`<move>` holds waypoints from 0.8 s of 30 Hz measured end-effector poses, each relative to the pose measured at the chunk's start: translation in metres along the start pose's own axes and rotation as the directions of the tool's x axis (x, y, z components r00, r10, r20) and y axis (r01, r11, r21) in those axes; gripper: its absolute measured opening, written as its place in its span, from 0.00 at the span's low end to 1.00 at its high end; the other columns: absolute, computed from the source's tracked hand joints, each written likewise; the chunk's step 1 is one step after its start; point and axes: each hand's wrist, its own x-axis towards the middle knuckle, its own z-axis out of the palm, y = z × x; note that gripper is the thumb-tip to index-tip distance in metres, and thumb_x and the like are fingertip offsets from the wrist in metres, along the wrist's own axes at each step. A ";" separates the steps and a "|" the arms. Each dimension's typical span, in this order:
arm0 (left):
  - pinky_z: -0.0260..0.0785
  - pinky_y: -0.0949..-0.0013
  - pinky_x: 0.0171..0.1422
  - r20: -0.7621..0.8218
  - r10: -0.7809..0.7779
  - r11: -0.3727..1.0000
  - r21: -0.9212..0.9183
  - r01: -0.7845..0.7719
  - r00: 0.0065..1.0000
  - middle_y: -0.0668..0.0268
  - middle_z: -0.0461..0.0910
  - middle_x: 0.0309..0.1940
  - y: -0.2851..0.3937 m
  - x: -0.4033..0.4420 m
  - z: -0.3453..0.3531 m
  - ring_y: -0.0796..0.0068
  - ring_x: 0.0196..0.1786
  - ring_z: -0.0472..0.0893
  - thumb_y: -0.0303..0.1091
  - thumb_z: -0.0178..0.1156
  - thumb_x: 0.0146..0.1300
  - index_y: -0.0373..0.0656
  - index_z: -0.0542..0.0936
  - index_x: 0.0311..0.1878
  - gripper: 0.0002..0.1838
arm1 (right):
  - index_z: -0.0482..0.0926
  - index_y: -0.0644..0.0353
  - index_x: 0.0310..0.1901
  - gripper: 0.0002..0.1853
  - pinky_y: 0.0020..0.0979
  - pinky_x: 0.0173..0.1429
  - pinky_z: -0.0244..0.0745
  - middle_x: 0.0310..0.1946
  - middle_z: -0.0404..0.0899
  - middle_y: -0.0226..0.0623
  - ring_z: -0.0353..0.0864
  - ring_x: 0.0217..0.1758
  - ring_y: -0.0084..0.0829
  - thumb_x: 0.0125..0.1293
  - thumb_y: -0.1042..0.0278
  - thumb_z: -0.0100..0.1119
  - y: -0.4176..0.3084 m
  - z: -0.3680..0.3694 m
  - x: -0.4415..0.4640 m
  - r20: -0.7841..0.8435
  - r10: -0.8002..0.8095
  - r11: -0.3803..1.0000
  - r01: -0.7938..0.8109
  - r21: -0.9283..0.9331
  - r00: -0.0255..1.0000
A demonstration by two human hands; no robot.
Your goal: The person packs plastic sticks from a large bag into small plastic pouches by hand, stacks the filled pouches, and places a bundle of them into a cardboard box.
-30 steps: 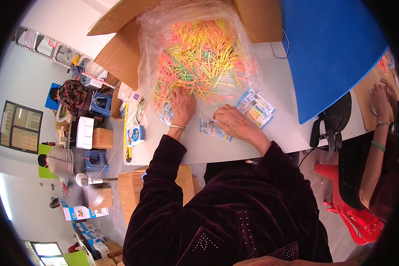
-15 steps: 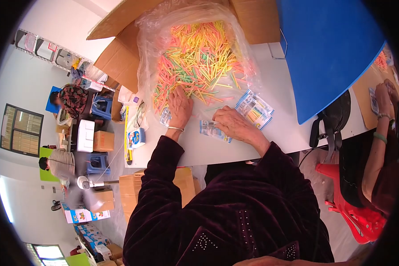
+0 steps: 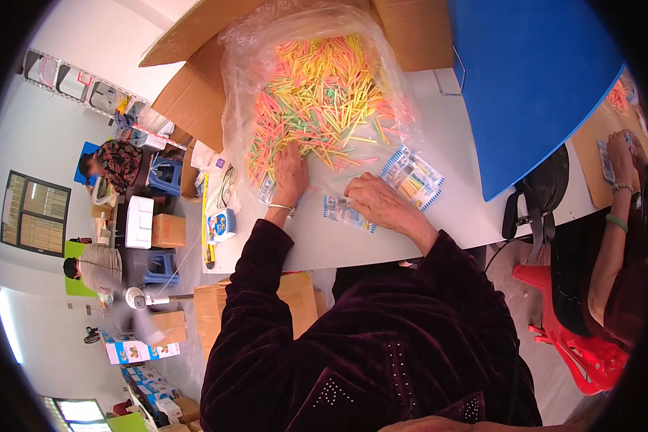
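Note:
Many thin pink, yellow and green sticks [image 3: 331, 93] lie heaped in a clear plastic bag [image 3: 241, 93]. My left hand [image 3: 289, 173] is at the pile's lower left edge, its fingertips among the sticks and hidden by them. A small printed packet [image 3: 266, 189] shows beside that hand's wrist. My right hand [image 3: 381, 199], fingers curled together, grips a blue-and-white packet [image 3: 338, 209] lying on the table. Just beyond it is another packet [image 3: 415, 177] with coloured sticks visible inside.
At the left edge of the white table [image 3: 324, 245] are a small blue-white pack [image 3: 221, 225], glasses [image 3: 228, 186] and a yellow ruler [image 3: 207, 216]. A blue panel [image 3: 533, 86] and black bag [image 3: 543, 191] stand right. A co-worker's hands [image 3: 623, 158] hold a packet at far right.
My left hand has shifted slightly, its fingers deeper into the edge of the pile. My right hand stays on its packet. The co-worker's hands have moved a little.

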 end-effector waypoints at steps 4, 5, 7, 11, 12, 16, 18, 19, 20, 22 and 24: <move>0.66 0.50 0.44 0.125 -0.052 0.963 -0.256 0.083 0.991 0.44 0.75 0.38 -0.016 0.010 -0.011 0.43 0.41 0.74 0.24 0.55 0.53 0.35 0.67 0.52 0.21 | 0.75 0.66 0.37 0.08 0.35 0.54 0.63 0.39 0.73 0.37 0.67 0.48 0.39 0.61 0.70 0.52 0.002 0.003 -0.001 -0.039 -0.021 0.999 0.022 0.024 0.999; 0.67 0.49 0.42 0.230 -0.101 0.943 -0.288 0.167 0.968 0.42 0.76 0.37 -0.019 0.012 -0.014 0.41 0.40 0.75 0.25 0.54 0.54 0.36 0.67 0.53 0.21 | 0.75 0.66 0.37 0.08 0.35 0.54 0.63 0.39 0.73 0.37 0.67 0.48 0.39 0.61 0.70 0.52 0.002 0.004 -0.001 -0.039 -0.022 1.000 0.023 0.022 0.999; 0.67 0.51 0.38 0.232 -0.103 0.945 -0.279 0.168 0.967 0.42 0.74 0.33 -0.017 0.017 -0.026 0.42 0.36 0.75 0.26 0.54 0.55 0.35 0.67 0.48 0.16 | 0.71 0.63 0.28 0.07 0.40 0.52 0.65 0.35 0.71 0.38 0.67 0.48 0.42 0.59 0.69 0.51 0.002 0.004 0.000 -0.076 -0.035 0.998 0.039 0.056 0.996; 0.67 0.56 0.36 0.182 -0.094 0.947 -0.286 0.144 0.979 0.39 0.73 0.32 -0.023 0.025 -0.044 0.44 0.35 0.75 0.29 0.54 0.58 0.34 0.67 0.41 0.12 | 0.72 0.63 0.29 0.07 0.39 0.52 0.64 0.36 0.72 0.38 0.67 0.48 0.42 0.60 0.68 0.51 0.002 0.002 0.000 -0.048 -0.024 0.998 0.026 0.052 0.999; 0.67 0.56 0.36 0.179 -0.095 0.947 -0.286 0.144 0.979 0.39 0.73 0.32 -0.028 0.026 -0.047 0.44 0.35 0.75 0.29 0.54 0.58 0.34 0.67 0.41 0.12 | 0.73 0.64 0.32 0.07 0.37 0.53 0.64 0.36 0.72 0.38 0.68 0.48 0.41 0.60 0.69 0.52 0.003 0.004 0.001 -0.056 -0.019 0.998 0.022 0.059 0.998; 0.69 0.65 0.40 0.303 -0.170 0.886 -0.369 0.280 0.938 0.51 0.78 0.35 -0.049 0.039 -0.059 0.59 0.37 0.79 0.31 0.54 0.61 0.34 0.70 0.44 0.12 | 0.75 0.66 0.34 0.09 0.36 0.50 0.66 0.35 0.73 0.40 0.69 0.45 0.41 0.60 0.68 0.54 0.011 0.008 0.003 -0.112 -0.021 0.988 0.037 0.148 0.993; 0.70 0.68 0.41 0.344 -0.195 0.781 -0.512 0.357 0.918 0.56 0.80 0.36 -0.047 0.044 -0.064 0.64 0.39 0.80 0.30 0.53 0.63 0.33 0.72 0.46 0.12 | 0.76 0.66 0.36 0.09 0.34 0.48 0.67 0.35 0.75 0.38 0.72 0.42 0.38 0.61 0.68 0.55 0.010 0.005 0.003 -0.131 0.023 0.990 -0.004 0.141 0.991; 0.71 0.70 0.42 0.379 -0.235 0.564 -0.696 0.443 0.895 0.61 0.80 0.36 -0.041 0.047 -0.067 0.68 0.39 0.80 0.30 0.54 0.63 0.34 0.72 0.47 0.12 | 0.77 0.65 0.37 0.09 0.32 0.45 0.69 0.35 0.77 0.37 0.75 0.40 0.35 0.62 0.68 0.55 0.008 0.004 0.003 -0.149 0.069 0.989 -0.049 0.139 0.986; 0.71 0.71 0.43 0.424 -0.260 0.297 -0.820 0.490 0.868 0.66 0.80 0.37 -0.035 0.049 -0.070 0.72 0.40 0.79 0.29 0.54 0.64 0.34 0.73 0.48 0.12 | 0.77 0.65 0.37 0.09 0.32 0.45 0.69 0.35 0.77 0.37 0.75 0.40 0.35 0.62 0.68 0.55 0.008 0.002 0.005 -0.150 0.068 0.990 -0.047 0.134 0.986; 0.72 0.68 0.46 0.544 -0.280 0.037 -0.817 0.575 0.791 0.65 0.80 0.38 -0.029 0.057 -0.068 0.69 0.41 0.79 0.28 0.55 0.63 0.35 0.74 0.47 0.11 | 0.79 0.63 0.41 0.09 0.27 0.44 0.72 0.36 0.81 0.32 0.78 0.37 0.26 0.63 0.67 0.56 0.005 -0.003 0.011 -0.126 0.305 0.651 -0.110 0.751 0.944; 0.72 0.64 0.49 0.660 -0.257 -0.226 -0.751 0.620 0.706 0.64 0.80 0.39 -0.024 0.063 -0.060 0.67 0.43 0.79 0.28 0.55 0.63 0.35 0.74 0.46 0.10 | 0.79 0.63 0.42 0.09 0.25 0.43 0.72 0.36 0.81 0.31 0.78 0.36 0.22 0.64 0.68 0.56 -0.009 -0.015 0.020 -0.133 0.451 0.415 -0.076 0.907 0.882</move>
